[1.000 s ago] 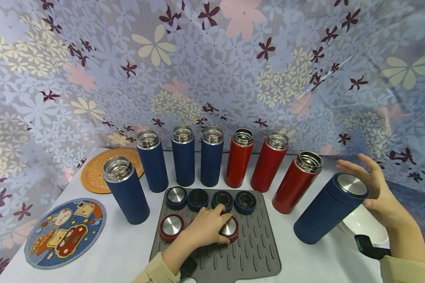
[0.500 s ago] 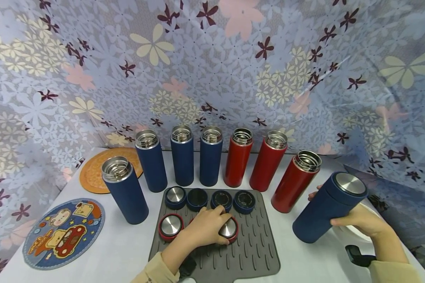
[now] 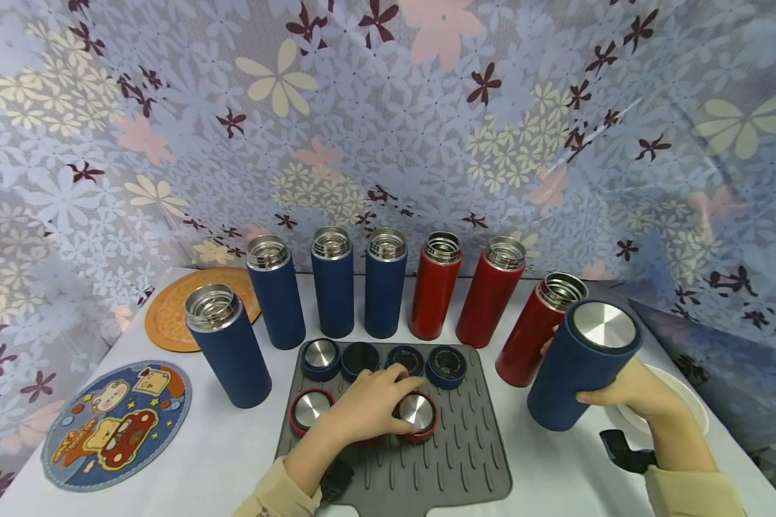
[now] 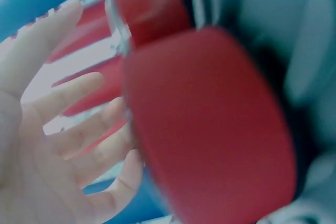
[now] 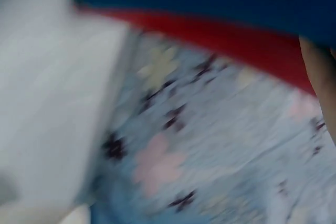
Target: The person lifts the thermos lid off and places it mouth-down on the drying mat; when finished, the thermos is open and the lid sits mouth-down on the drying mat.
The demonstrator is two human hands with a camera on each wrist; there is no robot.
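My right hand (image 3: 634, 391) grips a blue thermos (image 3: 578, 366) around its body, thumb on the near side. This thermos has a steel-topped lid on and leans toward me; the right wrist view shows only part of its blurred blue side. My left hand (image 3: 371, 402) hovers low over the lids on a grey ribbed mat (image 3: 459, 459). In the left wrist view its fingers are spread, with fingertips right at the edge of a red lid (image 4: 210, 124). Another red lid (image 3: 313, 409) lies left of that hand, and several blue lids (image 3: 447, 365) line the mat's far side.
Several lidless blue thermoses (image 3: 233, 359) and red thermoses (image 3: 436, 294) stand upright in an arc behind the mat. A round cartoon mat (image 3: 116, 431) and an orange round mat (image 3: 200, 301) lie at left. Behind my right hand sits a white bowl (image 3: 695, 402).
My right hand has come in from beyond the lidded blue thermos, grasped it, and moved it left and tilted it toward me. The left hand has risen slightly, baring more of the right-hand red lid.
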